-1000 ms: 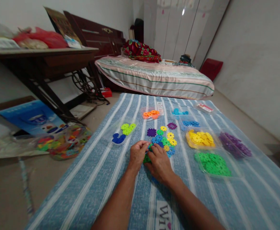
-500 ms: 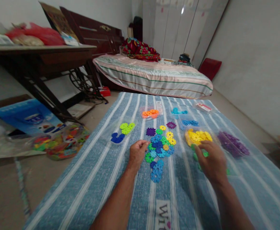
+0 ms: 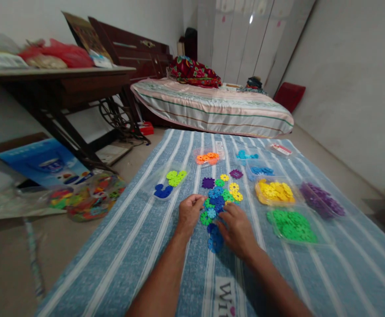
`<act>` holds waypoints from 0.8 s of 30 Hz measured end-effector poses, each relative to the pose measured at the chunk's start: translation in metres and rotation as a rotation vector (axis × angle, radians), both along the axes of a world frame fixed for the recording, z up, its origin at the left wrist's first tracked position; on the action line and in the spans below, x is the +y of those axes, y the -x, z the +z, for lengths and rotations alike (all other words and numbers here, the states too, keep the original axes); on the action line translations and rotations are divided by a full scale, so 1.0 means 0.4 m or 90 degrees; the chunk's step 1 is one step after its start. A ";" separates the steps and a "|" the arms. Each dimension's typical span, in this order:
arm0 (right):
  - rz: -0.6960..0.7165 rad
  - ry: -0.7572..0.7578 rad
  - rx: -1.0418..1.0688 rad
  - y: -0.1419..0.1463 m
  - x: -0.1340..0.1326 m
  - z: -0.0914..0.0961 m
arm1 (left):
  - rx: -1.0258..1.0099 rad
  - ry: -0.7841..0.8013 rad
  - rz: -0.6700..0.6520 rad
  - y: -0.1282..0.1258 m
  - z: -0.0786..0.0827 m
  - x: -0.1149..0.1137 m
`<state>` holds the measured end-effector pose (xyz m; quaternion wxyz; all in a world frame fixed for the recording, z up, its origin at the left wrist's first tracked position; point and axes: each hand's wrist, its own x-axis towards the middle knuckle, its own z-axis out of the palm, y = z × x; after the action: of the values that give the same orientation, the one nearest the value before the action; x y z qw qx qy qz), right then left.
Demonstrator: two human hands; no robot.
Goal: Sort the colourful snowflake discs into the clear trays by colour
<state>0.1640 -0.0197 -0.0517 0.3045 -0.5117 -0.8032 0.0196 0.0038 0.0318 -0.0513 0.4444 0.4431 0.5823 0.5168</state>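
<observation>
My left hand (image 3: 189, 214) rests at the left edge of a loose pile of toothed plastic discs (image 3: 217, 200) in blue, green and yellow. Its fingers are curled and closed, with thumb and forefinger together; anything between them is too small to make out. Over the right side of the pile is my right hand (image 3: 237, 229), its thumb and fingers apart above the blue discs, hiding part of the pile. A purple square piece (image 3: 208, 183) and a purple disc (image 3: 236, 174) lie just beyond. Several blue discs (image 3: 214, 241) sit nearer me.
Clear tubs hold green discs (image 3: 293, 226), yellow discs (image 3: 274, 192), purple discs (image 3: 322, 200), blue discs (image 3: 261, 171) and orange discs (image 3: 207, 157). A left tub (image 3: 149, 180) has lime and dark blue pieces. Striped cloth (image 3: 113, 264) covers the table; a bed (image 3: 212, 103) stands beyond.
My right hand has moved left from the green tub to the disc pile, uncovering the green discs. My left hand has stayed by the pile.
</observation>
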 end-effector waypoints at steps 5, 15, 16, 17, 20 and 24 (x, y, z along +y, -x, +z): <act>0.004 0.096 -0.115 0.070 0.028 0.010 | 0.004 -0.010 -0.007 0.003 -0.012 0.006; 0.061 0.149 -0.197 0.083 0.058 0.036 | -0.027 -0.001 -0.017 -0.001 -0.018 0.011; 0.067 0.146 -0.184 0.081 0.059 0.034 | -0.027 -0.002 -0.018 -0.001 -0.018 0.010; 0.072 0.143 -0.166 0.080 0.061 0.032 | -0.026 -0.004 -0.019 0.000 -0.017 0.010; 0.096 0.139 -0.077 0.077 0.066 0.022 | -0.011 -0.011 -0.021 0.001 -0.017 0.009; 0.133 0.117 0.133 0.069 0.070 0.013 | 0.004 -0.012 -0.024 0.003 -0.019 0.009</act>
<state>0.1366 0.0081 -0.0465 0.3347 -0.4463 -0.8106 0.1780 0.0026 0.0353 -0.0591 0.4479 0.4599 0.5703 0.5124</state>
